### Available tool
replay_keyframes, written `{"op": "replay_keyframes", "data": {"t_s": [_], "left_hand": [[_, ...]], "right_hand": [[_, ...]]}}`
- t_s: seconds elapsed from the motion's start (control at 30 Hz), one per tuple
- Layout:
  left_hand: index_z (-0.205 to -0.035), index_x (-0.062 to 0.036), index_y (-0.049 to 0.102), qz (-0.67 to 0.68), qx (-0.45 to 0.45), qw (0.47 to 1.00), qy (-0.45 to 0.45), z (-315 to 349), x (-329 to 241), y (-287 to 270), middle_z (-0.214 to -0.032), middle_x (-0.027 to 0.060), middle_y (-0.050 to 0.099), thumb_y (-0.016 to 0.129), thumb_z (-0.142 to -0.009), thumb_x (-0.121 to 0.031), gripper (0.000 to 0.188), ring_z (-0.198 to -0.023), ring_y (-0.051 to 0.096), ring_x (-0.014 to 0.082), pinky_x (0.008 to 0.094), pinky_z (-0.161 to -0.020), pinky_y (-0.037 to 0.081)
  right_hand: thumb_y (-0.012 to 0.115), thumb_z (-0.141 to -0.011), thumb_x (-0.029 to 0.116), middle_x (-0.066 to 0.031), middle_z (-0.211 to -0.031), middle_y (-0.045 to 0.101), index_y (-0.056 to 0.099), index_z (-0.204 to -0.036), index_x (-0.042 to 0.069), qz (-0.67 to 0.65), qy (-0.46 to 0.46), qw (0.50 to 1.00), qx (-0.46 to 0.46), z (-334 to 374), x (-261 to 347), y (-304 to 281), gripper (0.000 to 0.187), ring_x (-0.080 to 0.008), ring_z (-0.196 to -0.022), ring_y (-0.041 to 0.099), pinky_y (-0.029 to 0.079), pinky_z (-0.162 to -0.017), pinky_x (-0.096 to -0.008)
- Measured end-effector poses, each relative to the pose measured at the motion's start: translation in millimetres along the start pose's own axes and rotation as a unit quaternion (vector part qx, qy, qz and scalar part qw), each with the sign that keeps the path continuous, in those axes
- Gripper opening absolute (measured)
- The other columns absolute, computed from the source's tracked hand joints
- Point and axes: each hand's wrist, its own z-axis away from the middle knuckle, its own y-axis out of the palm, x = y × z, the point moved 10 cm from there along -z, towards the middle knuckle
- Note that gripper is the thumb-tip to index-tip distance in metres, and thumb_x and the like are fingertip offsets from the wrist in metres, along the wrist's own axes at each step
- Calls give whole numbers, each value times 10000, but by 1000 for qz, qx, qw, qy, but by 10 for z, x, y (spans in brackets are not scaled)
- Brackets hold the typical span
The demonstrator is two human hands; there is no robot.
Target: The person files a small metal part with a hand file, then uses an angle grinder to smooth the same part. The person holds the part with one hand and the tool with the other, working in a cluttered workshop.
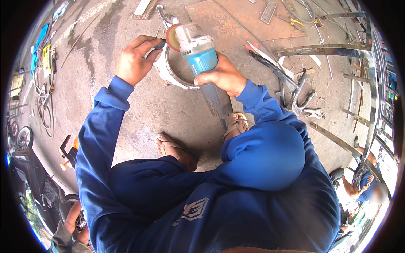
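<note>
Right hand (pixel 224 76) grasps blue angle grinder (pixel 201 60); left hand (pixel 137 60) pinches small dark piece (pixel 160 44) beside the reddish disc (pixel 172 39).

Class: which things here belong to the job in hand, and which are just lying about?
In use:
teal angle grinder, in right grip
small dark piece, in left grip

Apparently just lying about:
rust-brown sheet
black-and-silver metal part
rectangular metal piece

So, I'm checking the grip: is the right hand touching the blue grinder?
Touching. The head view shows the right hand wrapped around the blue grinder, its thumb lying across the body.
</note>
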Motion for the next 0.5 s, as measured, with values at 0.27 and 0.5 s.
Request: {"op": "replay_keyframes", "data": {"t_s": [0.27,0.5], "left_hand": [[-1015,-90,713,-51,-4,998,34,-5,-61,-30,-1004,57,677,746,-777,-59,242,-864,685,255,333,-737,574],[-1008,-85,712,-51,-2,998,42,-1,-77,-10,-1018,54,671,733,-781,-44,232,-868,683,249,337,-724,577]], "right_hand": [[763,-634,47,-86,-1030,640,547,-1180,10,-19,4,1000,-7,-2,-16,-13,588,-194,-978,611,489,-868,-341],[763,-635,48,-87,-1023,640,550,-1174,9,-21,12,1000,1,-5,-34,9,580,-188,-958,614,494,-855,-339]]}}
